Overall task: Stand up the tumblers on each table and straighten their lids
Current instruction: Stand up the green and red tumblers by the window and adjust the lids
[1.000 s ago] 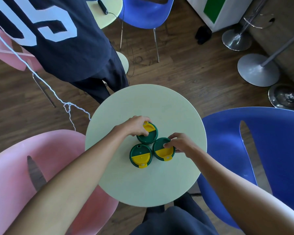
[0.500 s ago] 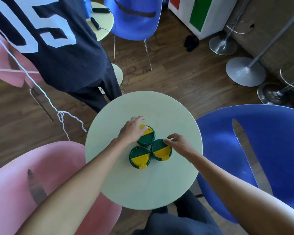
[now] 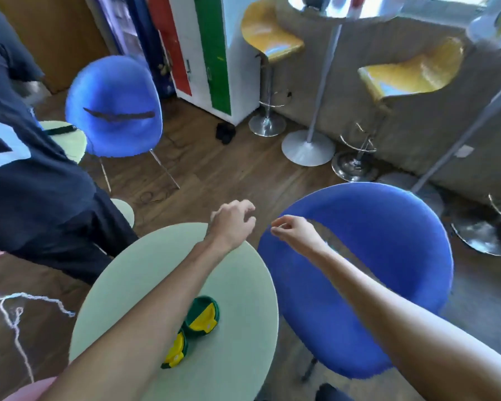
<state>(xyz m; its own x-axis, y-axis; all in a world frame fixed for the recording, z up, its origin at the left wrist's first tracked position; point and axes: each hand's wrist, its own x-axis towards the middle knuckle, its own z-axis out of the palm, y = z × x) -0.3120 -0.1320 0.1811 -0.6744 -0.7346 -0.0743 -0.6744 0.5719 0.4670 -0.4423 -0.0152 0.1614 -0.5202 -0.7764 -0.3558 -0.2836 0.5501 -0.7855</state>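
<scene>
Two green tumblers with yellow-and-green lids stand upright on the round pale-green table (image 3: 156,270). One tumbler (image 3: 203,316) shows fully; the other (image 3: 176,351) is half covered by my left forearm. A third may be hidden under that arm. My left hand (image 3: 233,219) hovers past the table's far edge, fingers loosely curled and empty. My right hand (image 3: 294,230) hangs over the blue chair (image 3: 359,270), fingers curled together with nothing in them. Both hands are well away from the tumblers.
A person in a dark numbered shirt (image 3: 26,183) stands at the table's left. Beyond are another blue chair (image 3: 113,105), a second small round table (image 3: 67,137), yellow bar stools (image 3: 272,39) and chrome table bases. A pink chair (image 3: 29,386) sits bottom left.
Both hands have let go of the tumbler lids and lifted forward off the table. The view has swung up and right, so the tumblers now sit low in the frame.
</scene>
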